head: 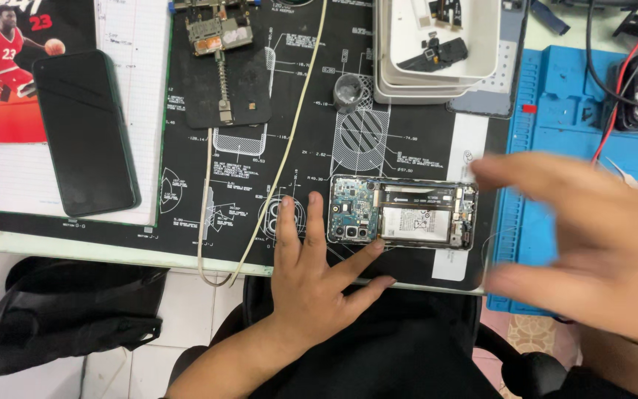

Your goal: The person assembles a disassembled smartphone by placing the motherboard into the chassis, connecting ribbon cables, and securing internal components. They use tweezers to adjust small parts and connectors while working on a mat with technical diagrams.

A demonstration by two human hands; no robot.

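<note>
While the opened phone (402, 213) lay flat on the black work mat (311, 148), left hand (311, 277) rested beside it, fingers spread, one fingertip touching its near edge, right hand (585, 244) blurry above, thumb and fingers apart, holding nothing.

The left hand (311, 284) lies palm down at the near edge of the surface, its forearm coming up from the bottom of the view at a slant. The fingers are spread — two point straight away from the body, side by side, and two more angle off toward the right, the tips pressed flat. The right hand (592, 255) hangs above the near right part of the surface, blurred, unclenched and holding nothing — fingers stretched leftward along the top, thumb reaching leftward below them, a wide gap between the two. Its wrist runs off toward the lower right corner.
</note>
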